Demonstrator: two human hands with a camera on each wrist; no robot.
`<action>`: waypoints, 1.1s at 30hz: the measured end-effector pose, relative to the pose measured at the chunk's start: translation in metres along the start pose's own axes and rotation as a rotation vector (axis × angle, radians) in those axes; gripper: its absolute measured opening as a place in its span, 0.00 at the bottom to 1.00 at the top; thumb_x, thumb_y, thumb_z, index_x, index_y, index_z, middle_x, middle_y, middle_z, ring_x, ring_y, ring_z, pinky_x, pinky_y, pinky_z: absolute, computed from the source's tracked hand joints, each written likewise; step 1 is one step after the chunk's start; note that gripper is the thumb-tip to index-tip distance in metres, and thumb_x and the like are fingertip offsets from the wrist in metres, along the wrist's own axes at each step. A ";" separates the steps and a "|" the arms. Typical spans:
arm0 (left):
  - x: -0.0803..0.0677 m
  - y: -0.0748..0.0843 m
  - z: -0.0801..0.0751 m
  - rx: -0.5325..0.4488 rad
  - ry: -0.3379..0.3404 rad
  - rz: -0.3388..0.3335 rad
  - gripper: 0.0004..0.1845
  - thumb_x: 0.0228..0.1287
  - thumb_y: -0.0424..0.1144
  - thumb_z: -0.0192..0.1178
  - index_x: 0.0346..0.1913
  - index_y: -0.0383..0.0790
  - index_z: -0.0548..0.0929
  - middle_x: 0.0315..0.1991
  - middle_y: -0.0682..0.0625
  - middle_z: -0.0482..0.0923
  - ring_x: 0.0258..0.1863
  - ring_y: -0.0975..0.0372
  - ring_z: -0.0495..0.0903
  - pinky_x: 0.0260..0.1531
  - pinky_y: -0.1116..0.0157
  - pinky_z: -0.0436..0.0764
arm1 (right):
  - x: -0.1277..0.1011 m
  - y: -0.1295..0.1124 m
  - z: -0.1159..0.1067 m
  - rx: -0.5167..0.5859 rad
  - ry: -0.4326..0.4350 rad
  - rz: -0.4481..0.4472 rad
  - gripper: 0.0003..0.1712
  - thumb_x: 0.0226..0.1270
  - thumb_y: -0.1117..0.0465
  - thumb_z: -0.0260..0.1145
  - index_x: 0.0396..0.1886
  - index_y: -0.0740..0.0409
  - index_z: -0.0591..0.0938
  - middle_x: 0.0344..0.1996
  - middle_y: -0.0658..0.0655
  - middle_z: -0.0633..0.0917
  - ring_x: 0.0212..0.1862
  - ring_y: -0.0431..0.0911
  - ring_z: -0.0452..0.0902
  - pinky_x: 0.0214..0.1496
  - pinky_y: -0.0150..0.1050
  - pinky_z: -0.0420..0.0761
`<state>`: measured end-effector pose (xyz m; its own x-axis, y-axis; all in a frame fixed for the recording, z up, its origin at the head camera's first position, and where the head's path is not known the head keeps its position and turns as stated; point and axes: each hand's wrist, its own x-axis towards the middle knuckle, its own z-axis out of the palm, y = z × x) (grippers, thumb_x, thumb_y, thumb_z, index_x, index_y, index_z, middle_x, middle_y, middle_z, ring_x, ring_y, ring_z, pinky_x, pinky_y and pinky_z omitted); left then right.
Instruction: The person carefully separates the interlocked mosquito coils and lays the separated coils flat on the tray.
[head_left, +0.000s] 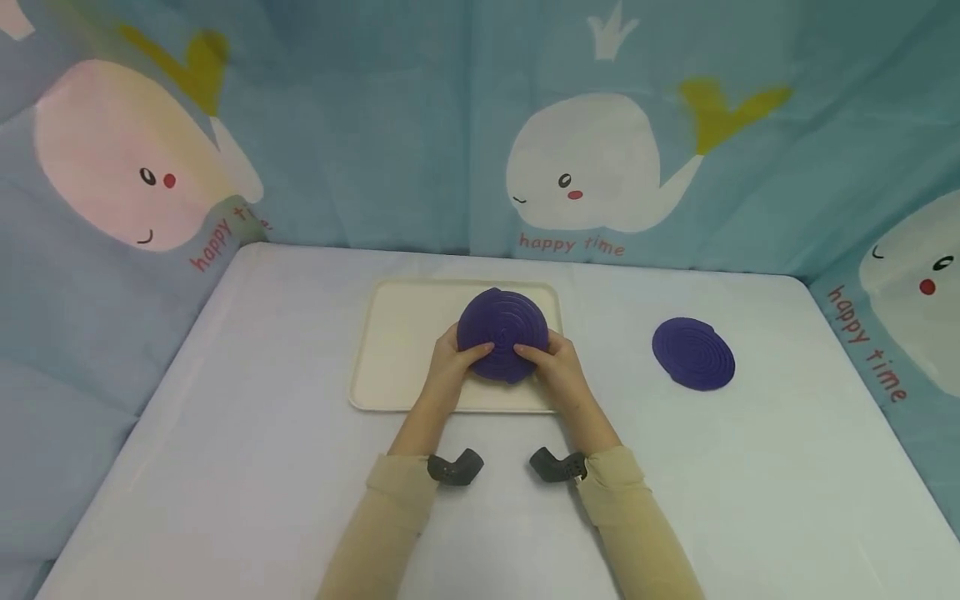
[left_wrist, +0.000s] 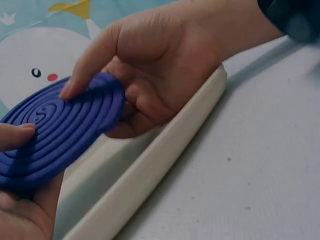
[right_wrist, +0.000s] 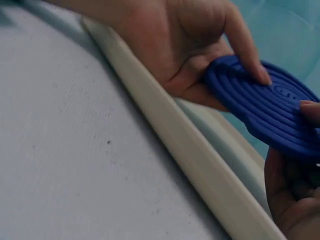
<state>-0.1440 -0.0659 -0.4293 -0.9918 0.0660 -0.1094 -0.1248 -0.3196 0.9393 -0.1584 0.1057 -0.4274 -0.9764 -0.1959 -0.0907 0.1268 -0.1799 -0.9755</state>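
Note:
Both hands hold a round blue-purple coaster [head_left: 502, 318] with concentric ridges, tilted up above the cream tray [head_left: 397, 350]. My left hand [head_left: 452, 360] grips its left edge, thumb on the ridged face and the other fingers behind. On the opposite edge my right hand [head_left: 557, 365] pinches it the same way. In the left wrist view, a small raised mark shows at the centre of the coaster [left_wrist: 80, 120]. The fingers behind it are partly hidden. A second, similar coaster [head_left: 693, 354] lies flat on the table, right of the tray.
The tray's raised rim [right_wrist: 165, 120] runs below the hands. A white table [head_left: 247, 467] carries everything. Behind and at the sides hangs a blue curtain [head_left: 390, 125] with printed whales. Dark wrist devices [head_left: 456, 468] sit at both sleeve cuffs.

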 end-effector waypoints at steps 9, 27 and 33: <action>0.006 0.000 0.004 0.150 0.012 0.022 0.33 0.56 0.28 0.63 0.65 0.29 0.65 0.62 0.37 0.69 0.63 0.50 0.68 0.63 0.61 0.67 | 0.002 -0.001 -0.002 0.034 0.012 -0.002 0.26 0.56 0.73 0.61 0.56 0.76 0.71 0.47 0.56 0.81 0.49 0.43 0.79 0.56 0.37 0.77; 0.007 -0.003 0.002 0.335 0.007 0.076 0.33 0.56 0.33 0.66 0.64 0.31 0.67 0.61 0.39 0.71 0.62 0.51 0.69 0.65 0.58 0.65 | 0.004 0.002 -0.002 0.018 0.000 -0.008 0.22 0.56 0.70 0.61 0.51 0.74 0.75 0.40 0.50 0.84 0.48 0.43 0.77 0.59 0.37 0.73; 0.007 -0.004 0.003 0.358 -0.012 0.072 0.33 0.56 0.35 0.66 0.64 0.31 0.67 0.60 0.39 0.72 0.61 0.51 0.69 0.64 0.58 0.66 | 0.002 0.001 -0.004 0.036 0.001 0.013 0.25 0.57 0.68 0.59 0.55 0.75 0.72 0.42 0.50 0.83 0.49 0.43 0.77 0.63 0.39 0.70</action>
<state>-0.1503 -0.0609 -0.4331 -0.9971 0.0672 -0.0365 -0.0347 0.0275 0.9990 -0.1608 0.1091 -0.4297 -0.9748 -0.1979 -0.1032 0.1454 -0.2119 -0.9664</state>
